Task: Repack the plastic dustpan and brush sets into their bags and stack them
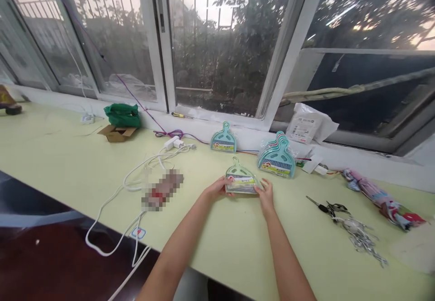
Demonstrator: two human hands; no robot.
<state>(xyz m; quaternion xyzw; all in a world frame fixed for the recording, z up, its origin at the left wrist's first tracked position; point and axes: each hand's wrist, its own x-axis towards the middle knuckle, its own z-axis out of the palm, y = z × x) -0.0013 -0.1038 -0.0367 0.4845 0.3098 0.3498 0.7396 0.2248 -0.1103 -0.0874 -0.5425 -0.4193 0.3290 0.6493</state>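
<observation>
A pale green mini dustpan and brush set [240, 179] in clear wrapping is held between both hands, its handle pointing toward the window. My left hand [219, 187] grips its left lower corner. On the opposite corner, my right hand [265, 193] closes with the thumb on the front. Behind it, a teal dustpan set [223, 140] leans against the wall under the window. To the right leans a stack of several wrapped dustpan sets [277, 158], teal at the front with a pink edge among them.
A power strip with white cables [173, 143] and a blurred-out flat object [163, 190] lie left. Keys [350, 226] and a folded umbrella [380, 199] lie right. An open cardboard box [117, 132], green bag [122, 114] and white package [302, 126] are near the window.
</observation>
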